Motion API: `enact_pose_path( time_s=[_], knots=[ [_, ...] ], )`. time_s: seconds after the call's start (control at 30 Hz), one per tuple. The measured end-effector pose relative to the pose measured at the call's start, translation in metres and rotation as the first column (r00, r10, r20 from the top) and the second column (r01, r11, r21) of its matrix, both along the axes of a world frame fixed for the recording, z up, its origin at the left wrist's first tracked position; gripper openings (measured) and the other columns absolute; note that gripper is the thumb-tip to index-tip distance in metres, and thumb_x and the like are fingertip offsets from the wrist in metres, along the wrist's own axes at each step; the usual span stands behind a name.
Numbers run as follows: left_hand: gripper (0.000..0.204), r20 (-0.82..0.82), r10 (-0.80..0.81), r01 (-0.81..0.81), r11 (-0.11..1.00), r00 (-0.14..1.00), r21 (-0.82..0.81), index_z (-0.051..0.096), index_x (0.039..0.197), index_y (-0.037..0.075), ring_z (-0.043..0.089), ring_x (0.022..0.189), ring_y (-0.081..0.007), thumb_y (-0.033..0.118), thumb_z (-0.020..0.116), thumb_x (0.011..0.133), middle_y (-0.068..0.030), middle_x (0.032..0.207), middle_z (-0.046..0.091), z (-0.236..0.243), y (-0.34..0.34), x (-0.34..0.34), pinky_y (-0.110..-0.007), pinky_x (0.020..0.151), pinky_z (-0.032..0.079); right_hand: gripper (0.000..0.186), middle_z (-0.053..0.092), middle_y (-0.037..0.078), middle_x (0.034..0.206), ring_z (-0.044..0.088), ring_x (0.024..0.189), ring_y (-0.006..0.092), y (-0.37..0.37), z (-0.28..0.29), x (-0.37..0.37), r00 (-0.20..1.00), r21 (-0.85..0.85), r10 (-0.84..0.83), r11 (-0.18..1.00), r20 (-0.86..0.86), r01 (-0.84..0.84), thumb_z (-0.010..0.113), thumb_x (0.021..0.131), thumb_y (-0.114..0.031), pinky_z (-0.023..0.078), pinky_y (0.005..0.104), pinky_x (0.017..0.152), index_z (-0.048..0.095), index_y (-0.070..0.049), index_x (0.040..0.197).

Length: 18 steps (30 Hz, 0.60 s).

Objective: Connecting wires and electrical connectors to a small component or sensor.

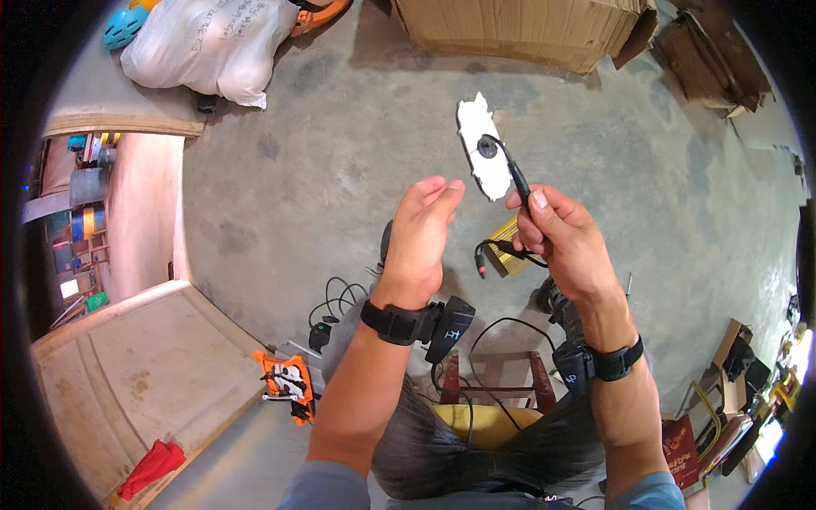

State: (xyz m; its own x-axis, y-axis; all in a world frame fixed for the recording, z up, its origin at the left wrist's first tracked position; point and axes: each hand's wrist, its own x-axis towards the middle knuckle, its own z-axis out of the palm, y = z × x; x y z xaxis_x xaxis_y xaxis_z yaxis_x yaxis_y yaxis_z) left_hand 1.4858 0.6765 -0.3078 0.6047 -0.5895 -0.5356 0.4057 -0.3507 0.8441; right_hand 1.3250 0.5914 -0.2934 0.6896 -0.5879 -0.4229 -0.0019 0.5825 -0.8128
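My right hand (565,238) is closed round a black cable (519,179) with a thicker sleeve. Its thin upper end curves over a long white plastic piece (493,174) that has a round black part near its middle. Below the fingers hangs another stretch of cable, ending in a red-tipped plug (482,270). My left hand (421,234) is raised to the left of the white piece, fingers loosely bent, thumb out, with nothing seen in it. A yellow ribbed box (503,246) lies on the floor, partly hidden by my right hand.
A large cardboard box (518,30) and a stuffed white bag (212,47) stand at the far side. At the left are a wooden panel (144,374), a red cloth (153,467) and an orange-and-white device (289,387). Loose black cables (340,293) lie beside my left forearm.
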Motion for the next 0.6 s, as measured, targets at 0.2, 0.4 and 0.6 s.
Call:
enact_pose_path(
  time_s=[0.2,0.4,0.6],
  knots=[
    [0.038,-0.529,-0.184,0.011,0.950,0.829,-0.312,0.052,0.123,-0.002,0.055,0.120,-0.0297,0.028,0.055,0.099,-0.0167,0.122,0.059,-0.005,-0.004,0.005,-0.043,0.105,0.040,0.034,0.037,-0.006,0.065,0.033,0.060,0.0075,-0.005,0.000,-0.008,0.968,0.190,-0.021,0.981,0.250,-0.028,0.046,0.104,-0.032,0.041,0.0279,0.067,0.061,-0.002,0.108],
    [0.036,-0.713,-0.133,-0.222,0.897,0.688,-0.381,0.053,0.119,0.001,0.058,0.105,-0.0260,0.031,0.056,0.100,-0.0113,0.106,0.057,-0.001,-0.002,0.006,-0.037,0.097,0.045,0.034,0.037,-0.006,0.065,0.033,0.059,0.0075,-0.008,0.000,-0.010,0.975,0.067,0.052,0.995,0.215,-0.067,0.046,0.104,-0.031,0.040,0.0274,0.066,0.061,-0.001,0.109],
    [0.036,-0.581,0.028,-0.305,0.871,0.813,-0.385,0.047,0.125,0.000,0.060,0.102,-0.0250,0.017,0.062,0.097,-0.0136,0.109,0.061,-0.005,0.001,0.024,-0.037,0.096,0.048,0.028,0.044,-0.006,0.069,0.039,0.064,0.0061,-0.010,0.004,-0.011,0.989,-0.142,0.137,0.980,-0.045,-0.142,0.051,0.103,-0.028,0.040,0.0245,0.064,0.064,-0.003,0.108]
  ],
)
